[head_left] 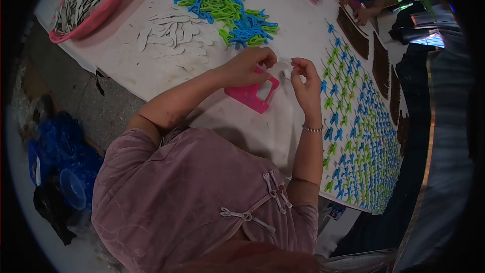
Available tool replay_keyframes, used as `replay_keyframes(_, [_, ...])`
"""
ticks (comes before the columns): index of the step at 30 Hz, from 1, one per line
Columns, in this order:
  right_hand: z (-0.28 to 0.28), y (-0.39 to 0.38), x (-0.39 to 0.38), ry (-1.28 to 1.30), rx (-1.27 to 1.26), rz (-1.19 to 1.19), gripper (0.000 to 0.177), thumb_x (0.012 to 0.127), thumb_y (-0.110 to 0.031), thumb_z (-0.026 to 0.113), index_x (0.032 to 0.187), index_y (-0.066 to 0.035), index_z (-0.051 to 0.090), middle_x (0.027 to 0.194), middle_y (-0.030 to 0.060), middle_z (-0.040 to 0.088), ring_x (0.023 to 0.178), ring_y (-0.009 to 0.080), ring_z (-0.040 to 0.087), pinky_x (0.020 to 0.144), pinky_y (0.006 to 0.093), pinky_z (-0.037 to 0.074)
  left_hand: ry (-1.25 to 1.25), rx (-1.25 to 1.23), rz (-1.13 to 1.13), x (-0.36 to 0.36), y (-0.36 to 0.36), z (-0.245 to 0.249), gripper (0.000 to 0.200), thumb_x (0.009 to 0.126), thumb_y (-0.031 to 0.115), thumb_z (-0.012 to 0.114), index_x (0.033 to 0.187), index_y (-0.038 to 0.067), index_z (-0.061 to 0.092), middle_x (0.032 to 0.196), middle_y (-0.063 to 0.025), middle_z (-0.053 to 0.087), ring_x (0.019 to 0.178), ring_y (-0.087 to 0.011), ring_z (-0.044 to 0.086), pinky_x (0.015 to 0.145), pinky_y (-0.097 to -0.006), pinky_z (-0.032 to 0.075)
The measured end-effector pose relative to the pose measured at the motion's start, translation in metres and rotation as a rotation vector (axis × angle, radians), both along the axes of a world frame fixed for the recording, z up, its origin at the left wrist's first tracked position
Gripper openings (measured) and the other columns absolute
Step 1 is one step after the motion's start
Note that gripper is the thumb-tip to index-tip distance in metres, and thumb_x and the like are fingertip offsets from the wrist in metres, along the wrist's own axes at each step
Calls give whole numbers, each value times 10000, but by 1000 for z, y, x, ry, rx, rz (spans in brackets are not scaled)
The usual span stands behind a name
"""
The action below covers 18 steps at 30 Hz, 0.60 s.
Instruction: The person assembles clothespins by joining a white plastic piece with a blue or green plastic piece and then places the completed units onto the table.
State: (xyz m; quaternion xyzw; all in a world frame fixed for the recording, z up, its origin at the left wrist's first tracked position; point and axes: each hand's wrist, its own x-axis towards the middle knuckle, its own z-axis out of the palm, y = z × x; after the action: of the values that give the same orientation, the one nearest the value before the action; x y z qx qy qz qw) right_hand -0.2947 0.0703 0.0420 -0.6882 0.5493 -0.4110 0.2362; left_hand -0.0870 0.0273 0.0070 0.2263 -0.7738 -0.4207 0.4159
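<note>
My left hand point(248, 66) is closed, its fingers curled above a pink plastic frame point(247, 97) on the table. What those fingertips hold, if anything, is too small to make out. To the right, my right hand point(306, 82) pinches a small white piece point(287, 72) between thumb and fingers. Flat white strips with rounded ends point(174, 33) lie loose beyond my left forearm. Past both hands is a pile of green and blue plastic clips point(235, 17).
A pink basin point(96, 24) full of similar strips stands at the far left. Rows of green and blue clips point(353, 121) cover the right side of the white table point(121, 65). Dark brown strips point(381, 65) lie along its right edge. Another person's hands point(361, 15) are at the far right.
</note>
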Motion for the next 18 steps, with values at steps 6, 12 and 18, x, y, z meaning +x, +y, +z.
replay_keyframes(6, [-49,-83,11,405,65,4,200,800,-160,657,943,-24,626,897,138,608,820,275,599,726,355,482,47,162,-19,17,-9,-4,327,722,82,658,990,59,472,875,-41,491,822,-151,469,781,-288,414])
replay_keyframes(12, [-61,-105,19,484,-2,-47,182,799,-185,661,891,-34,624,839,153,599,798,319,593,708,378,474,79,215,-39,18,-13,-11,386,731,72,665,1038,65,432,887,-22,458,824,-124,444,788,-272,400])
replay_keyframes(18, [-17,-34,-5,93,70,-140,146,836,-153,658,878,-34,586,824,91,585,797,206,581,719,292,462,198,437,-186,17,-12,-14,419,736,77,682,1056,70,411,891,4,430,825,-104,421,788,-251,382])
